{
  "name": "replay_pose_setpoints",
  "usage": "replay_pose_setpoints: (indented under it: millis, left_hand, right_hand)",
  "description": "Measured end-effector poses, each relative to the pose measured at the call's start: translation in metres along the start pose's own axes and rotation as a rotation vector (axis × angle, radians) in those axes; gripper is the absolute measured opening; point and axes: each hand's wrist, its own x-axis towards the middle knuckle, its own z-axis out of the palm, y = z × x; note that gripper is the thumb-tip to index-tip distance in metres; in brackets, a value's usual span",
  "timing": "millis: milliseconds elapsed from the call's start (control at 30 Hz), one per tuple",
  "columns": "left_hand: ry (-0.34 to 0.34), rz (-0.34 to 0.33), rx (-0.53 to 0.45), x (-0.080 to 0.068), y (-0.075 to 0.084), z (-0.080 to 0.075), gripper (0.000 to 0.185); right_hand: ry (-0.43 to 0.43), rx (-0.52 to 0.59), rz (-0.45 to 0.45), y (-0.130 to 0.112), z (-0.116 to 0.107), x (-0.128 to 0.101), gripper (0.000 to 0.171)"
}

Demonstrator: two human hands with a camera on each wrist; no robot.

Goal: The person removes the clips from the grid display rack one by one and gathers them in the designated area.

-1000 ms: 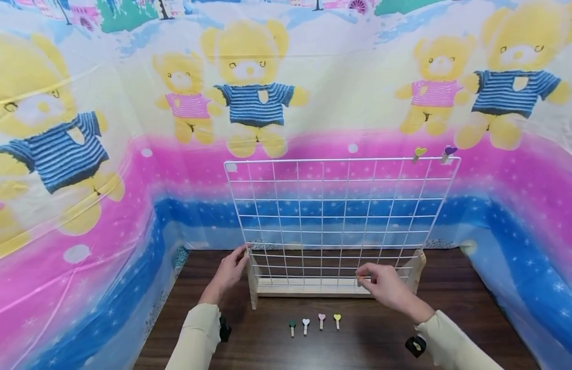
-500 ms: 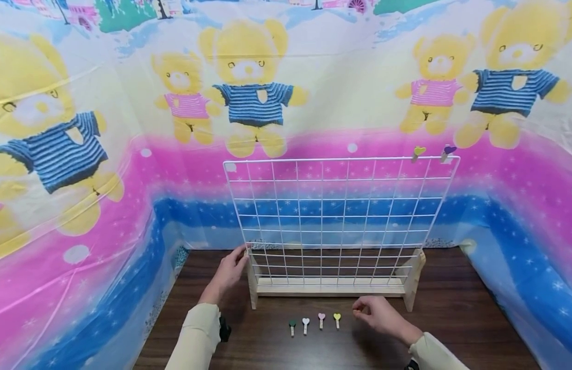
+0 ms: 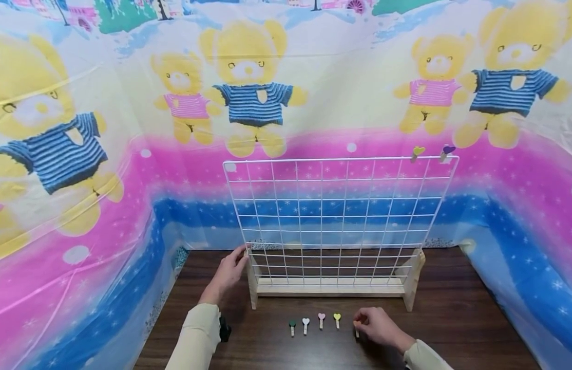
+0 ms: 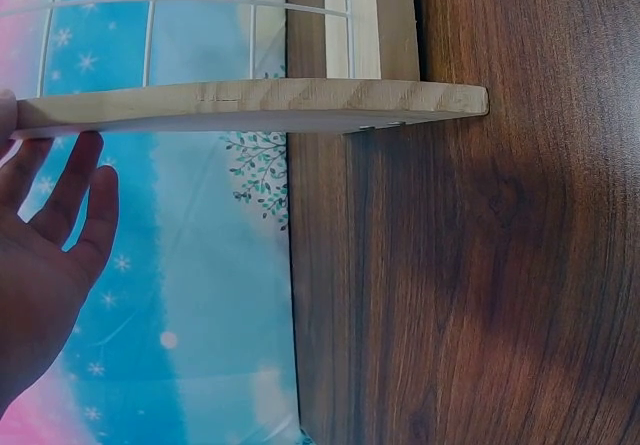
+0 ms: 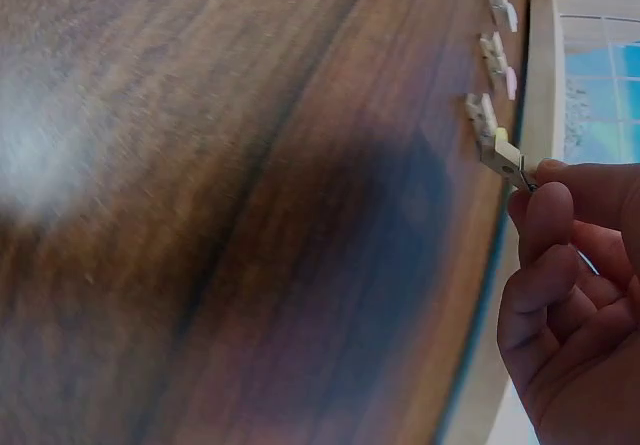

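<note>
Our right hand (image 3: 378,327) pinches a small wooden clothespin (image 5: 503,155); our left hand (image 3: 227,273), fingers straight, steadies the white wire grid rack (image 3: 339,221). Just beside our grip, the yellow heart clothespin (image 3: 337,319) on the dark wooden table (image 3: 452,318) risks a knock.

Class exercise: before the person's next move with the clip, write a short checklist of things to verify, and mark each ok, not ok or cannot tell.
1. Right hand has a grip on a clip: ok.
2. Left hand steadies the rack at its left post: ok.
3. Rack upright on the table: ok.
4. Four clips lie in a row, apart: ok.
5. Held clip's colour: cannot tell.
</note>
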Motion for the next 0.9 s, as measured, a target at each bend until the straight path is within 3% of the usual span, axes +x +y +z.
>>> replay_pose_setpoints:
  millis: [133, 567, 900]
  left_hand:
    - [-0.002, -0.004, -0.001, 0.001, 0.0, 0.0, 0.04]
    - [-0.004, -0.009, -0.005, 0.0, 0.001, 0.0, 0.04]
    - [0.007, -0.013, 0.005, 0.001, 0.001, 0.0, 0.039]
  right_hand:
    - [-0.013, 0.029, 0.031, 0.006, 0.005, -0.001, 0.004]
    - [0.025, 0.024, 0.002, 0.018, 0.013, 0.001, 0.007]
    - [0.046, -0.174, 0.028, 0.018, 0.013, 0.01, 0.005]
